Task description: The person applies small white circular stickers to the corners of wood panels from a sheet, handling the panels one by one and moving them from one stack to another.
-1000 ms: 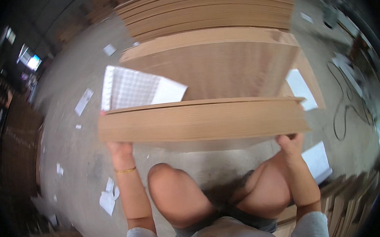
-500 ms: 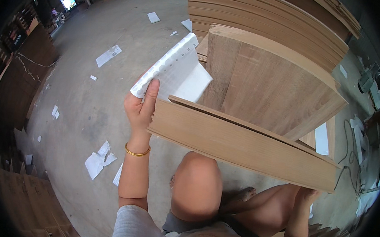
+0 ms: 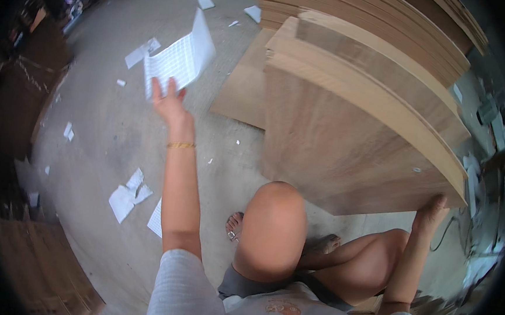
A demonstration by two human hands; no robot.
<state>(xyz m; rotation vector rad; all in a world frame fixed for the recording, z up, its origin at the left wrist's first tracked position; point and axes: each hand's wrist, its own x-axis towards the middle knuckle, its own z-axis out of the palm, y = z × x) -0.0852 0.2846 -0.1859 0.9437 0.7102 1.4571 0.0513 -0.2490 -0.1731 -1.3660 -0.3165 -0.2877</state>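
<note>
White gridded sheet [image 3: 180, 56] is right out at the fingertips of your left hand [image 3: 171, 106], so that's where to look first. Its bottom edge overlaps your fingers in this view, most of it sits beyond them, and one part is bent upward. Your left fingers are spread apart; I can't tell whether any of them actually touch the sheet (blurry, and the angle doesn't help).

Over on your other side, your right hand [image 3: 431, 215] is at the lower right corner of the big wooden panel [image 3: 347, 141], thumb up by the edge. The rest of those fingers are mostly out of sight, so I can't say if they're clamped on it. The panel stands tilted in front of your knees, with another board [image 3: 382, 58] just behind it and the board stack [image 3: 356, 9] further back.

There's a flat brown board [image 3: 243, 86] to the left of the panel too. Torn paper scraps [image 3: 122, 201] lie on the concrete floor [image 3: 107, 147], left of your left forearm (nice gold bracelet [image 3: 181, 145], btw).
</note>
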